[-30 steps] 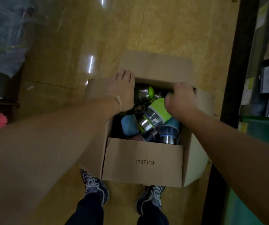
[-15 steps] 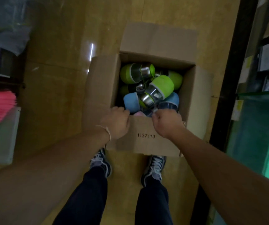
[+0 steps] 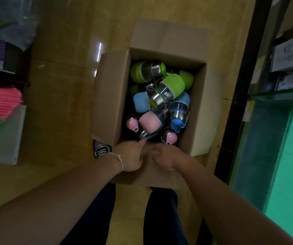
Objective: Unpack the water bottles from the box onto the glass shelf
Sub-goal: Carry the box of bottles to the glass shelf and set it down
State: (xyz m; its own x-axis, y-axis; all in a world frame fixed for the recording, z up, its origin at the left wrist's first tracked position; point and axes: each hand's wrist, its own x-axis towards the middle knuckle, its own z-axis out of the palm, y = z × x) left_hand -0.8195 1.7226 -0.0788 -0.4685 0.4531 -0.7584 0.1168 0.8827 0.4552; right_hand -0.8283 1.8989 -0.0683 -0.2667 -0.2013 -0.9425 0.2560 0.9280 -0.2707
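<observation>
Looking down, we see our left hand point(image 3: 130, 156) and right hand point(image 3: 166, 157) on the near flap point(image 3: 146, 175) of the box point(image 3: 110, 96), both loosely curled; blur hides whether they grip it. Water bottles point(image 3: 170, 85) lie jumbled inside, the glass shelf point(image 3: 280, 97) at right.

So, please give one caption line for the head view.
Left hand and right hand at the near flap of an open box of green, blue and pink water bottles.
</observation>
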